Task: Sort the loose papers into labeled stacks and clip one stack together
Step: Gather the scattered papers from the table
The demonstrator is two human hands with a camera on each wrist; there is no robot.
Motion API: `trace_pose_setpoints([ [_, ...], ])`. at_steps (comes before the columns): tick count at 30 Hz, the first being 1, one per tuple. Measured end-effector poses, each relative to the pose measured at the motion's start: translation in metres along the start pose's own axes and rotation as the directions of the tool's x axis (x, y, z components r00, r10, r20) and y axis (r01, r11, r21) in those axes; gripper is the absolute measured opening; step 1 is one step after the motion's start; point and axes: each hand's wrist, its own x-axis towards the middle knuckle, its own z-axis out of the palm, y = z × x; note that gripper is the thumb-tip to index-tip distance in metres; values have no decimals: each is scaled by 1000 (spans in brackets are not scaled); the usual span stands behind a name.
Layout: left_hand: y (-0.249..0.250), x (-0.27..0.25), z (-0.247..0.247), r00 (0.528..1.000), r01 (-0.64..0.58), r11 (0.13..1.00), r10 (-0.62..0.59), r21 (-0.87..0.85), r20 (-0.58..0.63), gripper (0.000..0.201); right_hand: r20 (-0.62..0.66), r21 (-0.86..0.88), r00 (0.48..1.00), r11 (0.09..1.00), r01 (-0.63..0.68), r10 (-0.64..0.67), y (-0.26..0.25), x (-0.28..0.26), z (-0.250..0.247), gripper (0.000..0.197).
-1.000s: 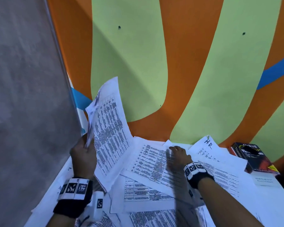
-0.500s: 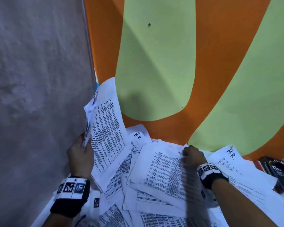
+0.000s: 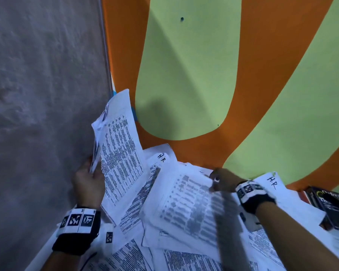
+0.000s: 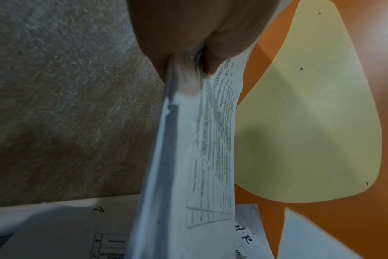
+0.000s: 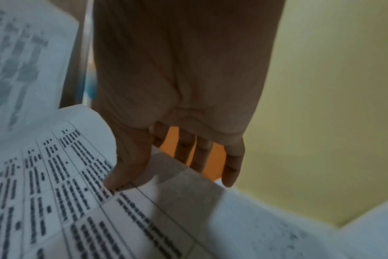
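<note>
The left hand (image 3: 88, 182), at 9 o'clock in the head view, grips a thin sheaf of white printed sheets (image 3: 121, 151) upright, fingers clamped on its lower edge. The right hand (image 3: 222, 180), at 3 o'clock, pinches the far edge of one white table-printed sheet (image 3: 186, 204), thumb on top and fingers (image 5: 185, 150) beneath, raised above the loose white papers (image 3: 137, 257) covering the bench. Two sheets marked "HR" (image 3: 272, 181) lie at 12 and 2 o'clock. A dark box (image 3: 335, 206) sits at 3 o'clock.
</note>
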Motion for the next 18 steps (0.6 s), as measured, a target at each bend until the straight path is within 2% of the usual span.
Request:
trace_pose_setpoints([
  [1, 0, 0, -1, 1000, 5, 1000, -5, 4, 1, 29, 46, -46, 998, 998, 43, -41, -5, 7, 16, 25],
  [3, -1, 0, -4, 1000, 17, 1000, -17, 13, -2, 30, 122, -165, 992, 985, 56, -36, -10, 15, 40, 35],
  [5, -9, 2, -8, 1000, 13, 999, -12, 38, -16, 32, 108, -226, 994, 974, 14, 11, -14, 17, 50, 38],
  [8, -19, 3, -9, 1000, -9, 998, 11, 66, -28, 43, 48, -239, 998, 971, -19, 32, -23, 17, 51, 23],
  [11, -20, 2, -6, 999, -11, 998, 13, 64, -32, 49, 18, -263, 1000, 965, 2, 3, -26, 15, 51, 7],
  [15, -23, 2, -3, 1000, 2, 998, -1, 69, -17, 52, -160, -190, 982, 979, 70, -101, -29, 6, 53, 18],
  [18, -25, 3, -4, 1000, -4, 996, 5, 84, -14, 52, -368, 114, 925, 982, 147, -96, -26, -2, 41, 29],
])
